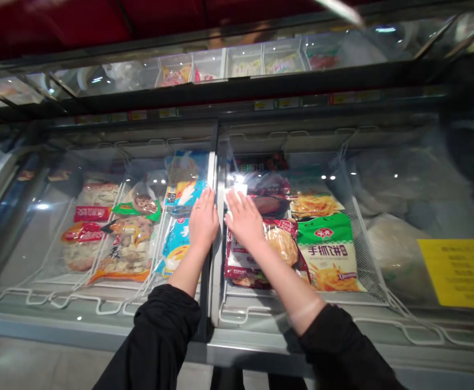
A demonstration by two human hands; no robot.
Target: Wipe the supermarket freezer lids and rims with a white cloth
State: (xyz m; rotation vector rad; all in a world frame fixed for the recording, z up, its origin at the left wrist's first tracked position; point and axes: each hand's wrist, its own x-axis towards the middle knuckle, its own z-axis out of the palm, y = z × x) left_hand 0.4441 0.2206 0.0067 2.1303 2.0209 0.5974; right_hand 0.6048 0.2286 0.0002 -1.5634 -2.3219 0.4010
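My left hand [204, 219] lies flat with fingers stretched out on the glass lid [139, 138] of a chest freezer, beside the dark middle frame [213, 260]. Just right of that frame, my right hand [245, 221] presses a white tissue [232, 199] against the right glass lid [257, 127]. Part of the tissue is hidden beneath the fingers. Under the glass near my left hand are blue food bags [186, 179]. Below my right hand lie dark red pancake bags [283, 241], partly covered by my forearm.
A green and white bag [328, 249] lies in the right wire basket. Bagged frozen foods [127, 249] fill the left baskets. A yellow notice [460, 273] is at the right. Behind, a dark ledge [237, 89] with price tags runs below another display case.
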